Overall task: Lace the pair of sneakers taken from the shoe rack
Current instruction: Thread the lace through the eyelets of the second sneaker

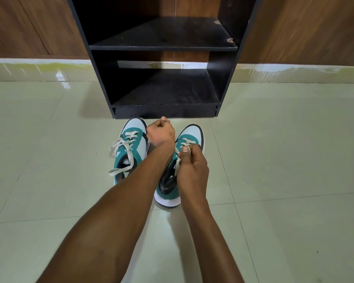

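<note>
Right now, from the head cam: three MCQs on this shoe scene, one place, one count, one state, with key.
1. Where do the teal-and-white lace-up sneakers stand?
A. On the black rack's upper shelf
B. On the pale glossy tiled floor, in front of the black wooden shoe rack
C. On a table

2. How many sneakers show?
A. One
B. Two
C. Four

3. What is the right hand doing?
A. Pinching the cream flat lace of the right-side sneaker
B. Resting flat on the floor
C. Gripping the rack

Key:
1 B: both soles sit on tile, and the two visible shelves are bare.
2 B: a pair, side by side.
3 A: its thumb presses lace over the eyelets, while the left hand is a closed fist; what it holds is hidden.
</note>
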